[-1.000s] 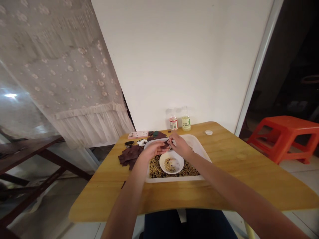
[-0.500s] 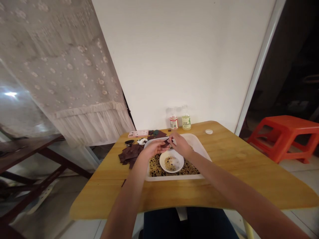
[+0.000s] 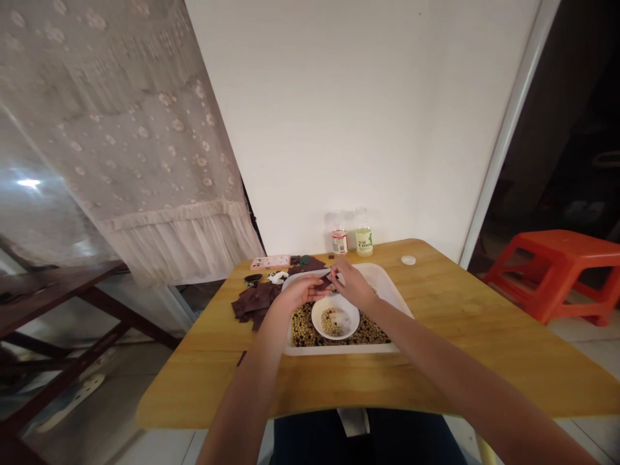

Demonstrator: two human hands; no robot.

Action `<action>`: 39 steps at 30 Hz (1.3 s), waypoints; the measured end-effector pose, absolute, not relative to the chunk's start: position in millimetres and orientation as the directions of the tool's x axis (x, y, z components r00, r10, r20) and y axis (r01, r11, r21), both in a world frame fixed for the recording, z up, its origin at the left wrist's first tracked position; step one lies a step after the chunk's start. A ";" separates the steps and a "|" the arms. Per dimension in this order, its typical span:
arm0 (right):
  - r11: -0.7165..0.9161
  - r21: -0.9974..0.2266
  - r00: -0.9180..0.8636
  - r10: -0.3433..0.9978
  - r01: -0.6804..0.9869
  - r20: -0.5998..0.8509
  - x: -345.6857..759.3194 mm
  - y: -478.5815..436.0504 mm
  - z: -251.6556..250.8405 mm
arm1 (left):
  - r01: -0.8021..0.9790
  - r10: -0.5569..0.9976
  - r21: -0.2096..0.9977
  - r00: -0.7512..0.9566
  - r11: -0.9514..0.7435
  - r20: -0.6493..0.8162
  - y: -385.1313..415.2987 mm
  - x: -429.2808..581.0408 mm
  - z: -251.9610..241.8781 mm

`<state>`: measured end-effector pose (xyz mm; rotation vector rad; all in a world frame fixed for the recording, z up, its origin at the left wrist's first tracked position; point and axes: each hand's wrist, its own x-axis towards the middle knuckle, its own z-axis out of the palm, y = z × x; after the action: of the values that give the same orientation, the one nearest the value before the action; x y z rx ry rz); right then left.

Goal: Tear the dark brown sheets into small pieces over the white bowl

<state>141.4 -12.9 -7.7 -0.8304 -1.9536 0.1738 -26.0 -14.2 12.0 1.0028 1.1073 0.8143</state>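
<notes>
My left hand point(image 3: 303, 290) holds a small dark brown flat piece point(image 3: 325, 281), which looks like cloth or a little pouch. The fingers and thumb of my right hand point(image 3: 352, 283) pinch at its upper right side; whether a bead is between them is too small to see. Below both hands a white bowl point(image 3: 355, 326) contains pale and dark beads point(image 3: 332, 321). It stands in a white tray point(image 3: 398, 298) whose bottom is covered with yellowish and dark bead-like balls point(image 3: 303, 330). Left of the tray lies a pile of similar dark brown pieces point(image 3: 252, 303).
At the wooden table's point(image 3: 460, 323) back edge stand a red-labelled bottle point(image 3: 340, 242) and a green-labelled bottle point(image 3: 363, 241). A pink phone point(image 3: 270, 262) lies at the back left, a white lid point(image 3: 408, 260) at the back right. An orange stool point(image 3: 562, 271) stands beyond the table's right side.
The camera view has shifted slightly. My hands stay at the same spot above the bowl, still on the brown piece, with only small finger movement.
</notes>
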 end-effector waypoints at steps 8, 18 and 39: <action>0.757 -0.450 -0.305 0.620 0.473 0.722 141.1 -13.1 -8.2 | -0.027 0.908 0.939 0.266 0.343 -0.324 -15.2 -26.3 13.0; 0.763 -0.438 -0.308 0.611 0.475 0.730 141.5 -11.5 -9.5 | -0.025 0.913 0.943 0.263 0.331 -0.313 -16.9 -24.9 14.0; 0.772 -0.427 -0.307 0.597 0.471 0.741 140.4 -11.0 -9.3 | -0.028 0.915 0.947 0.268 0.320 -0.301 -17.0 -26.1 15.6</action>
<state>140.4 -11.0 -9.3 -0.8066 -1.9603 0.1574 -26.1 -17.0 15.6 1.0382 1.1002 0.8214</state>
